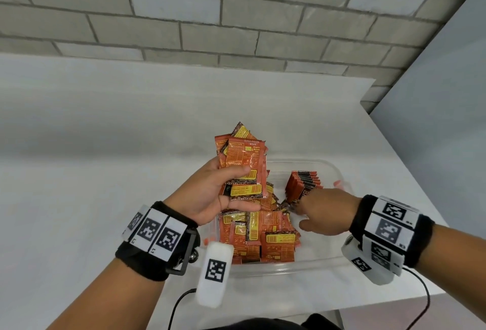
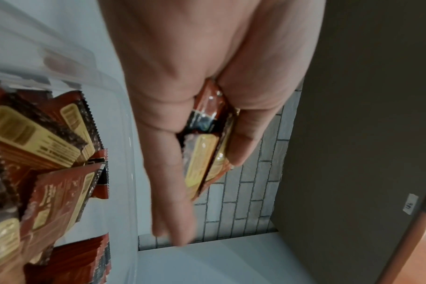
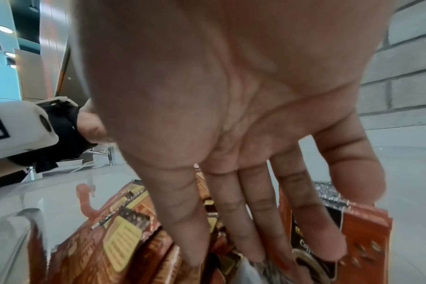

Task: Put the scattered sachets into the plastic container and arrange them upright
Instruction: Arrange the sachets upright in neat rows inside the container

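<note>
My left hand grips a bunch of orange-red sachets above the left part of the clear plastic container; in the left wrist view the thumb and fingers clamp the bunch of sachets. A loose pile of sachets lies flat in the container's near half. A row of upright sachets stands at the far right. My right hand reaches down with straight fingers against the near face of the upright row. It holds nothing.
The container sits on a white table near its front right corner. A grey brick wall runs behind, and a plain panel stands to the right. Cables trail from both wristbands.
</note>
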`<act>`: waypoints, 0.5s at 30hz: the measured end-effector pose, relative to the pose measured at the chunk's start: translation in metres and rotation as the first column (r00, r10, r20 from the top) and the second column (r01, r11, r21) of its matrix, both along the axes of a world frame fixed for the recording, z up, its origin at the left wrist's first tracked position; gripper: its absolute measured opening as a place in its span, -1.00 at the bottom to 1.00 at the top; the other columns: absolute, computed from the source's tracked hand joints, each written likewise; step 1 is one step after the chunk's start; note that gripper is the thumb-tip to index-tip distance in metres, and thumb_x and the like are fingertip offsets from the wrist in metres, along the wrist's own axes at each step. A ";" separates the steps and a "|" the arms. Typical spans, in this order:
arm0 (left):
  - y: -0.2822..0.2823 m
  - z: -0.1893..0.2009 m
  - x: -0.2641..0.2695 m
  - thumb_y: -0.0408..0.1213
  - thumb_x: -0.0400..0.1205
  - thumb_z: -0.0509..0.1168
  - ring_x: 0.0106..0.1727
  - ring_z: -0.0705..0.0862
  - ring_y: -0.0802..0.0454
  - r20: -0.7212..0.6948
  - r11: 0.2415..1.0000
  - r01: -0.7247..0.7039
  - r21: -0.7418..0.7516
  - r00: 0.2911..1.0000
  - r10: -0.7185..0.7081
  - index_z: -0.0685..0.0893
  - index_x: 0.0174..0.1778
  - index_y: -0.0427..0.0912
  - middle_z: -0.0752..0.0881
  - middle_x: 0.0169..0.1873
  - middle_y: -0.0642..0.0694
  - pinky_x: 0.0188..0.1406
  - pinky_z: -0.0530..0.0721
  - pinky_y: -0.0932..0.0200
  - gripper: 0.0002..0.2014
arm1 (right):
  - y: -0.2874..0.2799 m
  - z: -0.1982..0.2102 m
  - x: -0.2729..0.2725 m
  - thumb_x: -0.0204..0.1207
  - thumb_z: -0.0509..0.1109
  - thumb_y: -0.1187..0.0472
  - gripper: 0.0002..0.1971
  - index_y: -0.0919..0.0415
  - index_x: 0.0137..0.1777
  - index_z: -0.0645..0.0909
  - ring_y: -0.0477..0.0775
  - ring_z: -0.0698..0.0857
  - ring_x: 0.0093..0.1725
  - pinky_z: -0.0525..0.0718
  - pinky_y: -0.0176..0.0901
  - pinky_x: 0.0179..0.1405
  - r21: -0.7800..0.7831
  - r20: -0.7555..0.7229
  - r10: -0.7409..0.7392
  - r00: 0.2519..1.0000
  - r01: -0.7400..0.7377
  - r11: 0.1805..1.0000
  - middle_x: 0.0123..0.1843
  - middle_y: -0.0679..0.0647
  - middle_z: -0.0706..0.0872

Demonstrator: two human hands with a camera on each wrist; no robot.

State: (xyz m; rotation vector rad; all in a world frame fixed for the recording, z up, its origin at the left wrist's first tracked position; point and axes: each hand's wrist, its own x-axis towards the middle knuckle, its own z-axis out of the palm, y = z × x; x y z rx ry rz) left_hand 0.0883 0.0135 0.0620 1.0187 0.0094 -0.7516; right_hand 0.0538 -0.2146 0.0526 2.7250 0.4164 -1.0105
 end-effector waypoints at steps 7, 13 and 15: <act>-0.006 0.003 0.005 -0.35 0.42 0.33 0.13 0.73 -0.40 -0.014 1.000 -0.008 -0.015 1.000 0.008 0.58 0.29 -0.24 0.74 0.13 -0.36 0.10 0.67 -0.38 -0.53 | -0.012 0.044 0.000 0.48 0.48 0.24 -0.90 0.03 -0.21 0.69 -0.04 0.69 -0.26 0.60 -0.32 -0.25 0.566 0.243 -0.420 0.874 0.224 0.793 -0.23 -0.06 0.74; -0.018 0.007 0.003 -0.36 0.44 0.33 0.03 0.77 -0.39 0.039 0.999 0.014 -0.036 0.999 -0.013 0.62 0.19 -0.17 0.78 0.05 -0.34 0.08 0.70 -0.32 -0.63 | -0.016 0.074 -0.003 0.46 0.42 0.49 -0.51 -0.01 0.28 0.49 0.14 0.77 -0.22 0.72 -0.06 -0.37 0.907 -0.371 -0.636 0.677 0.411 -0.092 -0.06 0.15 0.79; -0.023 0.009 0.003 -0.37 0.43 0.35 -0.03 0.79 -0.32 0.073 1.000 0.020 -0.023 0.997 -0.018 0.60 0.23 -0.17 0.78 0.06 -0.32 0.01 0.75 -0.25 -0.59 | -0.010 0.076 -0.003 0.50 0.34 0.51 -0.53 0.07 0.33 0.49 0.12 0.78 -0.19 0.73 -0.15 -0.40 0.884 -0.454 -0.587 0.671 0.422 -0.202 -0.02 0.15 0.80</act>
